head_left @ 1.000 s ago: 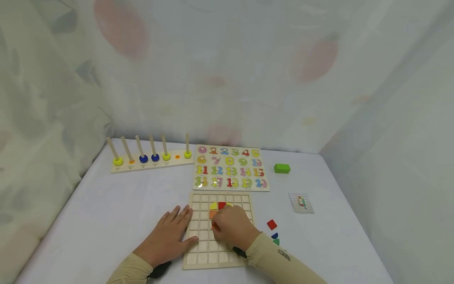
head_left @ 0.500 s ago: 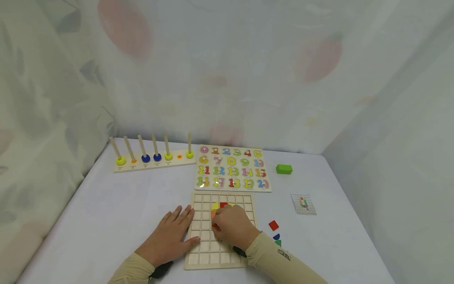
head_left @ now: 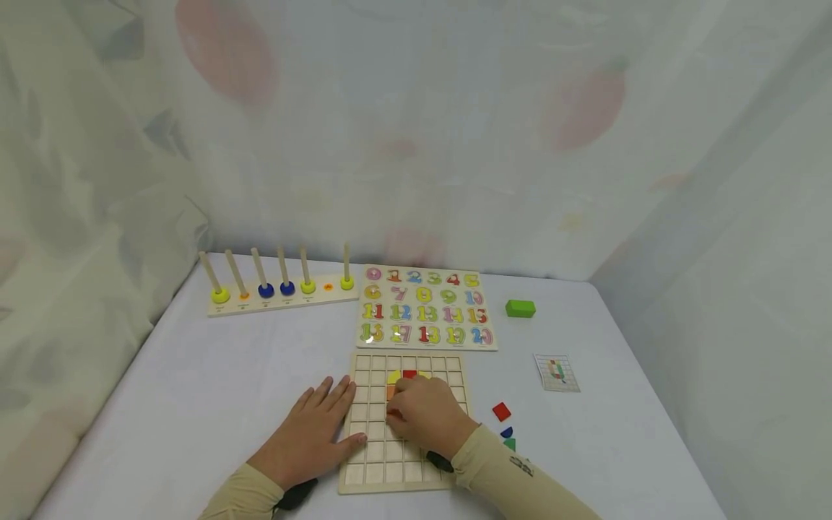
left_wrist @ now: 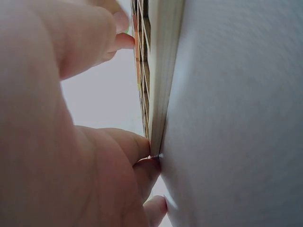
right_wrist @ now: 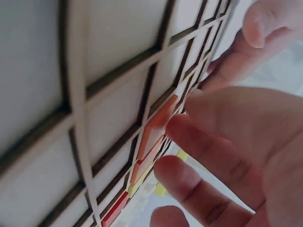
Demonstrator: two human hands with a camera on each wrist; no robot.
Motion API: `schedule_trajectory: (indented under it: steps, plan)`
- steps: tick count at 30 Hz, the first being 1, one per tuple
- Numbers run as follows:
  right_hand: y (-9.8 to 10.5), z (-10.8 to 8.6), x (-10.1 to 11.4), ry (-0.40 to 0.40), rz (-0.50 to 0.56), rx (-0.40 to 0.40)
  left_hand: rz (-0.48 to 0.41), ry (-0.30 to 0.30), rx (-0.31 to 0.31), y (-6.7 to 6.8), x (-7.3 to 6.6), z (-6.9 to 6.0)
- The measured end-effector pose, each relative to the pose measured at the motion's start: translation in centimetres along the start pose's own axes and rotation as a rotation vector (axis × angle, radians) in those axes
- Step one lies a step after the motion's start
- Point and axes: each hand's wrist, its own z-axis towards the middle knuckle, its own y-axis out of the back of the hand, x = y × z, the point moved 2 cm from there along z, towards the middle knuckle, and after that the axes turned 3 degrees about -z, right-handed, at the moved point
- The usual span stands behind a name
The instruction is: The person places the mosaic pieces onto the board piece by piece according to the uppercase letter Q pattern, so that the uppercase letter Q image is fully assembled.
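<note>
A wooden grid board lies flat in front of the person. The left hand rests on its left edge, fingers spread and thumb on the grid; the left wrist view shows fingertips against the board's side. Over the middle of the grid, the right hand pinches an orange piece between thumb and index finger, the piece tilted in the right wrist view. Beyond it sit another orange piece, a red piece and yellow pieces, partly hidden by the right hand in the head view.
Right of the board lie a red square, a blue half-round, a green piece and a pattern card. Behind are a number board, a green block and a peg stand with upright pegs.
The head view has shifted slightly. The right hand's fingertips have moved a little to the left over the grid, while the left hand stays on the board's edge.
</note>
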Motion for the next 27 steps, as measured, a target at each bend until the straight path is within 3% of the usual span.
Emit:
schedule_trajectory:
  steps: [7,12,18,27]
  plan:
    - [1.2,-1.8,-0.1,-0.093,0.222,0.022,0.006,-0.004,-0.005,-0.1,-0.1,0.0]
    - [2.4,-3.9,-0.4,-0.133,0.311,0.026,0.010,-0.005,-0.008,-0.1,0.0,0.1]
    - [3.2,-6.8,-1.9,-0.193,0.330,0.007,0.011,-0.008,-0.010,-0.1,0.1,0.1]
    - [2.2,-11.5,-5.5,-0.355,0.325,0.008,0.019,-0.003,-0.009,-0.3,0.2,0.2]
